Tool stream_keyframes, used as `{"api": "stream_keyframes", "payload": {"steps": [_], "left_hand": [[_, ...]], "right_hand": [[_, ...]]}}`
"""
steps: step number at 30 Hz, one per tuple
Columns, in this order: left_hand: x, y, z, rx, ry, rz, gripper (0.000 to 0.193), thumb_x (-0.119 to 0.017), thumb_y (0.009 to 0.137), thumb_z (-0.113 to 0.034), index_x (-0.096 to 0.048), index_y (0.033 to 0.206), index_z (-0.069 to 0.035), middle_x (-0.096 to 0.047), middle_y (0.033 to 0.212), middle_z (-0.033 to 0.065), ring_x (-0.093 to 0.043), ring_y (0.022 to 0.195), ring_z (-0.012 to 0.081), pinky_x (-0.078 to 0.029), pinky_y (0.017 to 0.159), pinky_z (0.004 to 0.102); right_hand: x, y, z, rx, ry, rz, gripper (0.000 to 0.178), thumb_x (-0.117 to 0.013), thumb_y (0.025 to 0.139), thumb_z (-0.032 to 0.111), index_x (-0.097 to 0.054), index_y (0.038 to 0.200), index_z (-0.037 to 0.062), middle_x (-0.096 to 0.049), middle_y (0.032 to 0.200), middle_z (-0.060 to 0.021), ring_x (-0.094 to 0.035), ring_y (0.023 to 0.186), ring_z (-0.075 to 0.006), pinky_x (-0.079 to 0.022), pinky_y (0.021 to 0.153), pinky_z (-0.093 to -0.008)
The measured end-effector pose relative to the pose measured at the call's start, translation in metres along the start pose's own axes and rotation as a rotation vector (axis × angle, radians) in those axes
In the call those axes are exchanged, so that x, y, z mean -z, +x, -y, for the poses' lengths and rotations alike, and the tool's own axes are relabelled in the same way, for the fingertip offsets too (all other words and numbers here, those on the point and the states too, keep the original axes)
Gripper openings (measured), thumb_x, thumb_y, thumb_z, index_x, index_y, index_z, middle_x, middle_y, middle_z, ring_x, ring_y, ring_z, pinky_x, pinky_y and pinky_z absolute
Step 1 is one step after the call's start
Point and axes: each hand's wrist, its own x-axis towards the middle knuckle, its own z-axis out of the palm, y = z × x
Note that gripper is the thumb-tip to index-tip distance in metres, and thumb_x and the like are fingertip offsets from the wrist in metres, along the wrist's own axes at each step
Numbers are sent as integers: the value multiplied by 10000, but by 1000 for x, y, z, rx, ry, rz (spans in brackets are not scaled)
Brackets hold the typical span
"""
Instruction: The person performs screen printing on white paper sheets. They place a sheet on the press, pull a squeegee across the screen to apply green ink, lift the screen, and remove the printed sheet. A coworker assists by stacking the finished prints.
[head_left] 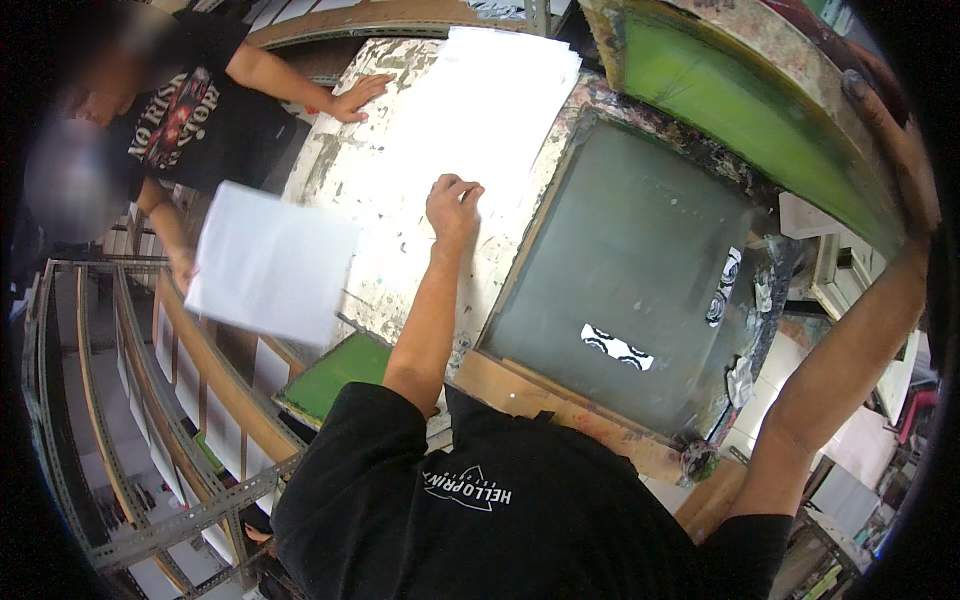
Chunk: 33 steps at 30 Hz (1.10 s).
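Note:
My right hand grips the outer edge of a raised screen printing frame with green mesh, tilted up at the upper right. Below it lies a flat grey printing bed with two small white strips bearing black curved prints: one strip near the front, another strip by the right side. My left hand hovers at or touches the white sheets left of the bed, its fingers curled together; whatever they may pinch is hidden. A stack of white paper spreads over the paint-worn table.
At the left a co-worker holds a white sheet in one hand and rests the other hand on the table. Metal-framed drying racks with sheets stand lower left. A green panel leans by the table. Shelves and papers lie right.

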Motion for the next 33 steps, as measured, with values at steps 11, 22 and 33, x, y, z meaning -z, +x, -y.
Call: {"api": "stream_keyframes", "payload": {"steps": [11, 22, 33], "left_hand": [[-14, 29, 1, -80, -132, -13, 170, -837, 780, -161, -799, 904, -51, -670, 1012, 42, -605, 865, 210, -490, 753, 332], [28, -17, -123, -298, -52, 271, 224, -772, 859, -300, -801, 935, -91, -690, 1203, 85, -645, 1080, 327, -501, 914, 466], [-100, -116, -174, -750, 61, 759, 662, -707, 869, -497, -563, 1461, -238, -314, 1656, 65, -184, 1548, 398, -93, 1231, 654]], "right_hand": [[22, 1, -81, 114, -140, -4, 536, -740, 929, 330, -623, 1354, 25, -656, 1300, -156, -628, 1190, -208, -459, 1070, -340], [16, -2, -76, 38, -73, 59, 614, -757, 905, 403, -612, 1381, 43, -682, 1248, -160, -673, 1097, -211, -517, 995, -335], [-3, -26, 10, 208, -303, -107, 393, -831, 832, 298, -754, 984, -56, -744, 822, -113, -646, 735, -148, -513, 729, -305]]}}
